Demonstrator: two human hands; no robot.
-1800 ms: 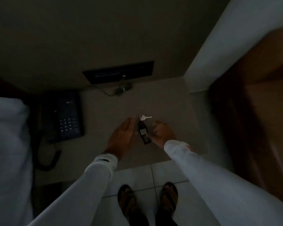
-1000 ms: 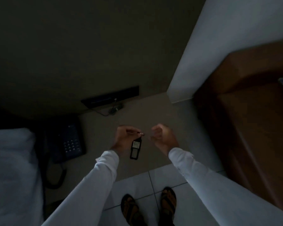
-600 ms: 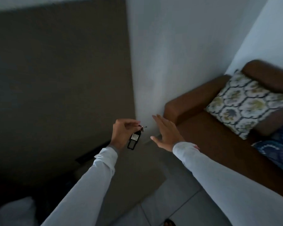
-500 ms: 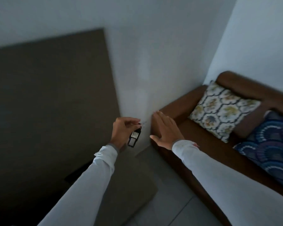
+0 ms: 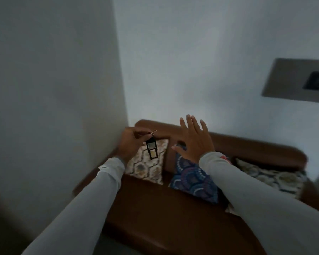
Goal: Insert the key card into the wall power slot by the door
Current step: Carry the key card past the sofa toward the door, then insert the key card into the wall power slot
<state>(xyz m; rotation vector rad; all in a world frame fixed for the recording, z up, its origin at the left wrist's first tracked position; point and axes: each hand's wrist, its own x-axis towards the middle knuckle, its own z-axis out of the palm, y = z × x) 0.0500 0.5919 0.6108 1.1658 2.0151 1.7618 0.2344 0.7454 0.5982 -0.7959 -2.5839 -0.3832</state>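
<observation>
Left hand: your left hand [image 5: 130, 144] is raised in front of you, fingers curled closed, pinching a small metal ring [image 5: 153, 133] at the fingertips.
Key card: the key card [image 5: 151, 149], a dark rectangular tag with two pale panels, hangs straight down from that ring, just right of your left palm. It's free in the air and touches nothing else.
Right hand: your right hand [image 5: 194, 139] is flat and fully open, fingers spread and pointing up, palm facing away from you. It grips nothing. It sits beside the card with a clear gap between.
Sleeves: both forearms are in long pale sleeves [image 5: 256, 196], running in from the bottom corners.
Sofa: a brown sofa [image 5: 155, 208] sits below your hands, pushed into the wall corner.
Cushions: a pale patterned cushion [image 5: 145, 170] is directly behind the hanging card. A blue patterned cushion [image 5: 190, 179] is below your right wrist. A third, pale-and-dark patterned cushion [image 5: 271, 176] lies further right.
Walls: two plain white walls meet in a corner [image 5: 121, 70] above your left hand.
Wall panel: a grey panel [image 5: 291, 80] with a dark inset [image 5: 317, 80] is on the right-hand wall, upper right edge, well apart from the card. Can't tell from here whether it's the power slot.
Light: dim, detail on the card face isn't readable.
</observation>
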